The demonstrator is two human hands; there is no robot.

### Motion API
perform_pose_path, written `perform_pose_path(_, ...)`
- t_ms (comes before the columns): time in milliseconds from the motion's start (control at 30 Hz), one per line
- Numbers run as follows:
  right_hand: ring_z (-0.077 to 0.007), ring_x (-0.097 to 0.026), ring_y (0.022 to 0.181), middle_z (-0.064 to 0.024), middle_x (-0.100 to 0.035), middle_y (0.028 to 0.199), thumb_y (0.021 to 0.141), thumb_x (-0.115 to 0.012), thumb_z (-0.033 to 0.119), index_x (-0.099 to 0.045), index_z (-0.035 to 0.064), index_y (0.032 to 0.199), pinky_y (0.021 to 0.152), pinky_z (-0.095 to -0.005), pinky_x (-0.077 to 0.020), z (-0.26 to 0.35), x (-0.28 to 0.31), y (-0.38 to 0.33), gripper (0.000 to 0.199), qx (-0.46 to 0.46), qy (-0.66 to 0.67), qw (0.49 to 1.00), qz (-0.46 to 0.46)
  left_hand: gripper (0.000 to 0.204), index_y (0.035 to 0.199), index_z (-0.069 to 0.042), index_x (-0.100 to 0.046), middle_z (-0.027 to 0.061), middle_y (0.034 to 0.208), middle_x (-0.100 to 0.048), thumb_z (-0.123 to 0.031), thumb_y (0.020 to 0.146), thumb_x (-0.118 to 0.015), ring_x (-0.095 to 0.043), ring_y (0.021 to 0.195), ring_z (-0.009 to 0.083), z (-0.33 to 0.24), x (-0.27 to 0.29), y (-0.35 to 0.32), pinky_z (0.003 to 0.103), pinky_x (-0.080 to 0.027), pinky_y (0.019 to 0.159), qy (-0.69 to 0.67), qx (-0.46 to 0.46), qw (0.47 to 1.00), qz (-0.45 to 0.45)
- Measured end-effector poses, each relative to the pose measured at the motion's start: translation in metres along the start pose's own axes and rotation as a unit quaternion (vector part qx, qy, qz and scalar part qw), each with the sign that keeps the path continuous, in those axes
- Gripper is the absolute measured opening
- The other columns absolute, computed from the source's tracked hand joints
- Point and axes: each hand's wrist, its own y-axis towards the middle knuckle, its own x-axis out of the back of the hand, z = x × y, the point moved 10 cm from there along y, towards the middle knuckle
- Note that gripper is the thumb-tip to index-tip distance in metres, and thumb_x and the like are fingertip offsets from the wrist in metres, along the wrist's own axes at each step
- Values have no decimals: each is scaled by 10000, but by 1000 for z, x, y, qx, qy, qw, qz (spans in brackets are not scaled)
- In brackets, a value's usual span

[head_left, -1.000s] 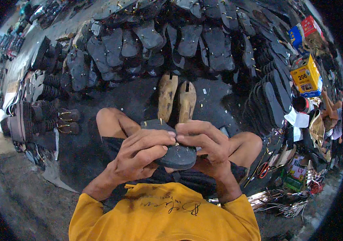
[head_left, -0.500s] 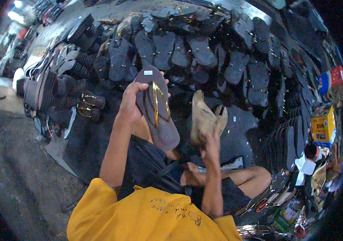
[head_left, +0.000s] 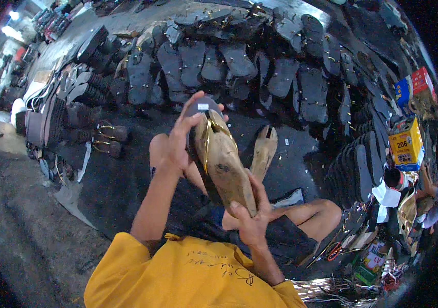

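Observation:
My left hand (head_left: 177, 146) is closed round the toe end and side of a dark flip-flop (head_left: 196, 109) with gold straps and a small white label at its tip. A worn, tan wooden shoe last (head_left: 225, 167) lies along the top of that flip-flop, its slotted toe under the gold straps. My right hand (head_left: 254, 222) grips the last by its heel end, thumb on top. The last hides most of the sole. Just to the right, a second shoe last (head_left: 264, 149) with a slot in its toe lies on the dark mat (head_left: 293, 164).
Rows of dark soles (head_left: 213, 64) curve along the far side. Stacked soles (head_left: 355, 167) stand at the right, beside a yellow box (head_left: 406, 146). Finished-looking gold-strapped sandals (head_left: 110, 138) lie at the left. Red-handled scissors (head_left: 333, 251) lie near my bent knee (head_left: 326, 211).
My right hand has picked up one shoe last and brought it left onto the flip-flop, toe under the straps. The other last stays on the mat. The view has shifted slightly.

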Motion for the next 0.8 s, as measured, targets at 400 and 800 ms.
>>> perform_pose_path(400, -406, -455, 1486, -245, -457, 1601, 867, -729, 76, -531, 97, 1546, 1232, -530, -374, 11, -16, 8, 707, 223, -258, 940, -19, 722, 1651, -200, -352, 92, 1570, -516, -516, 1058, -617, -507, 1437, 306, 80, 28, -63, 508, -480, 1162, -41, 111, 988, -99)
perform_pose_path(800, -82, -638, 753, 24, -699, 881, 1120, -566, 400, -715, 53, 1047, 654, -262, -521, -82, 23, -8, 385, -224, 72, 969, 68, 698, 1277, -48, -697, 128, 1108, -761, -635, 900, -683, -736, 949, 277, 87, 22, -147, 438, -613, 866, 55, 247, 942, -222)
